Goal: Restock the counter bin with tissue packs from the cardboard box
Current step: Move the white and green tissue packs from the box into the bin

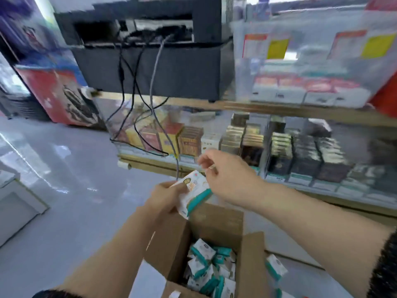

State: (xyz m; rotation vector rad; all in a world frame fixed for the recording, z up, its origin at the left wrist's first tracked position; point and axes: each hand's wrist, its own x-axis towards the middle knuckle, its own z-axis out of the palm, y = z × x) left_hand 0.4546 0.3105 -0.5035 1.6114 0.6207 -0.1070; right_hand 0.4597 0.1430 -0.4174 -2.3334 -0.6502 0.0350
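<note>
My left hand (165,196) grips a white and teal tissue pack (194,194) above the open cardboard box (214,224). My right hand (223,173) hovers just above and right of that pack, fingers loosely curled, holding nothing I can make out. Inside the box lie several more white and teal tissue packs (211,269). One more pack (276,266) lies outside the box at its right. No counter bin is clearly visible; a clear plastic case (311,67) with boxed goods stands on the counter at upper right.
A glass display counter (279,151) with rows of small boxes runs across the middle. A black machine (150,61) with hanging cables (150,117) sits on the counter top. A red and blue cabinet (49,82) stands at left, with glossy grey floor (64,179) around.
</note>
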